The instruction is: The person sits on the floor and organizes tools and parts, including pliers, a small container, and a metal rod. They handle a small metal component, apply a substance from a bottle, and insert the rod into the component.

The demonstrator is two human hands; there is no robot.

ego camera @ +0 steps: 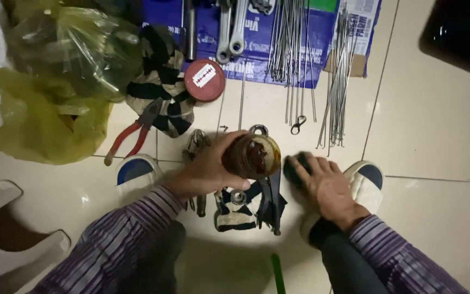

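My left hand (208, 171) is wrapped around an open jar (252, 156) of brown grease, held tilted above the checked rag (235, 209) on the tiled floor (436, 141). My right hand (325, 185) is curled over a small dark object (296, 166) just beside the jar; what it is I cannot tell. To do this well, I judge: keep the jar mouth up, take little grease, work over the rag so drips land there. Red round lid (204, 80) lies behind, a white razor blade (204, 75) resting on it. A blue printed sheet (262, 38) lies at the far edge, under the spokes (295, 54) and wrenches (231, 27). Yellow-green plastic bag (44, 120) far left; red-handled pliers (134, 133) beside it.
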